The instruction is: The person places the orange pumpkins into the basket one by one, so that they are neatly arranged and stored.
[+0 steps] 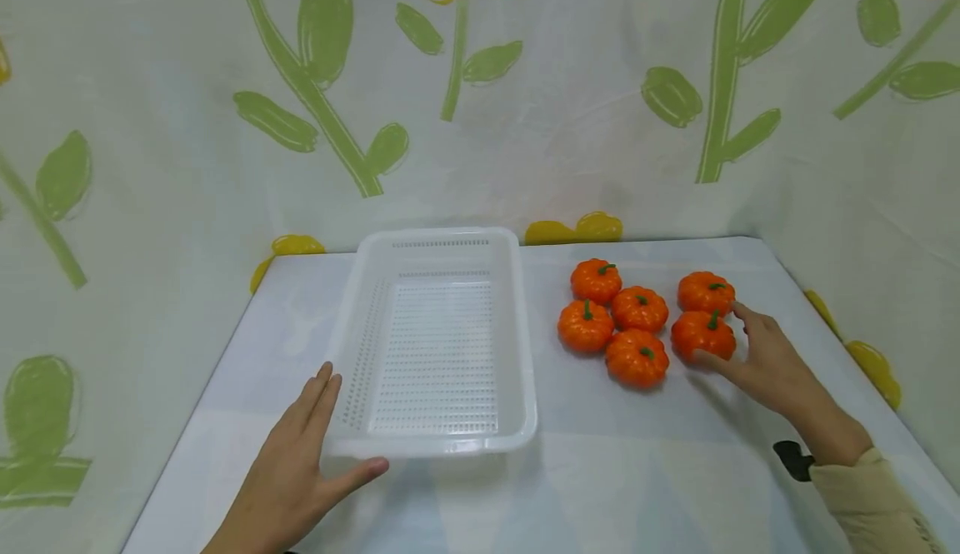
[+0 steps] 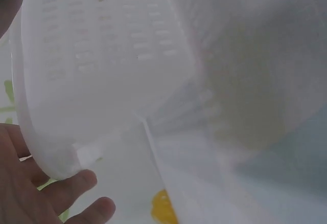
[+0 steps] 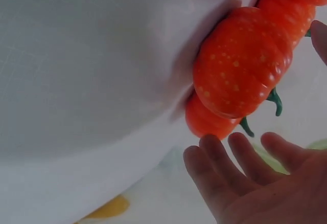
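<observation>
A white plastic basket (image 1: 527, 346) with a slotted floor and walls stands on the table. My left hand (image 1: 288, 462) is at its near left corner, fingers extended along the side and thumb by the front rim; the left wrist view shows the fingertips right at the basket's rim (image 2: 23, 101). To the right, my right hand (image 1: 780, 375) spreads thumb and fingers around a small orange pumpkin (image 1: 701, 341) with a green stem. Another pumpkin (image 1: 705, 291) sits just behind that one. In the right wrist view the fingers are loosely extended beside the nearest pumpkin (image 3: 240, 65).
Several more orange pumpkins (image 1: 637, 358) lie grouped between the basket and my right hand. The table (image 1: 600, 487) has a pale cover. Behind and beside it hangs a white cloth (image 1: 570, 137) with green leaves and yellow flowers.
</observation>
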Tool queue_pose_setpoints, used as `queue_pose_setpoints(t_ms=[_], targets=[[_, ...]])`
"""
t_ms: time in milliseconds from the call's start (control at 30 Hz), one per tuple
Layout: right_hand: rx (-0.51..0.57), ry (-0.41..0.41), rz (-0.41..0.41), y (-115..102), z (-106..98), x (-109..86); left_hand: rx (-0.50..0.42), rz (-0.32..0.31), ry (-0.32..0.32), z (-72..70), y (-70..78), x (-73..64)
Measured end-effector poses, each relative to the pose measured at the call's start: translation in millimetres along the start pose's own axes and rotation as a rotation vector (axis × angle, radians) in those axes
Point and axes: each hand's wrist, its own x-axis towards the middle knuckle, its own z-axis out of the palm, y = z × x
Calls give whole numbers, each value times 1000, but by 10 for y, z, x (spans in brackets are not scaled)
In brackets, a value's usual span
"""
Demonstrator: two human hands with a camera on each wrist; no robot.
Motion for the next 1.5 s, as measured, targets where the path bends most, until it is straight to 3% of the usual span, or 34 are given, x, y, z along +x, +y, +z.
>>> queue_pose_setpoints(t_ms=[100, 367, 600, 833, 1033, 1233, 1500], targets=[[-11, -8, 9, -21, 24, 16, -1, -4, 1, -20, -29, 45], [-18, -18, 16, -30, 45, 37, -33, -69, -99, -115, -106, 163], [-17, -31, 60, 1, 86, 41, -38, -48, -60, -159, -174, 149], [-14, -6, 55, -3, 84, 26, -66, -52, -82, -142, -215, 135], [-32, 61, 16, -36, 67, 22, -38, -29, -51, -124, -234, 155], [-23, 159, -46, -105, -12, -2, -60, -35, -65, -136, -219, 169], [8, 247, -122, -492, -107, 26, -49, -35, -73, -191, -185, 187]])
